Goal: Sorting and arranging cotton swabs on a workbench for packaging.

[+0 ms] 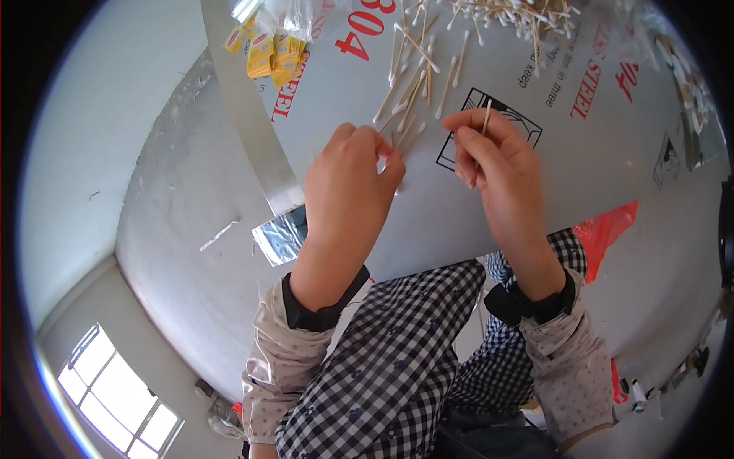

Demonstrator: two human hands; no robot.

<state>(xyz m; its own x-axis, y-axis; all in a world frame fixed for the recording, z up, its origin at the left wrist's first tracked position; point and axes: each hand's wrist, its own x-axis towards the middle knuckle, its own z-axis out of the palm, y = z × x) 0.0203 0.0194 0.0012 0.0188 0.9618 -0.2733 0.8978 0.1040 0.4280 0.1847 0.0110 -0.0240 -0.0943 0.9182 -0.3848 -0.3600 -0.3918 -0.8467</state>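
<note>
My right hand (501, 157) is raised over the sheet-covered table, thumb and fingers closed on a cotton swab (487, 116) whose upper end sticks up past the index finger. To its left, my left hand (348, 183) is bent down at the table with thumb and index finger pinched together. Loose cotton swabs (413, 88) lie just beyond its fingertips, and one swab (414, 138) runs in under them. What the left fingertips grip is hidden by the hand itself.
A big heap of cotton swabs (527, 15) lies at the far side. Yellow small packets (274, 57) and clear plastic are at the far left. More swabs in a clear bag (688, 99) lie at the right. A red plastic bag (608, 233) hangs by the near edge.
</note>
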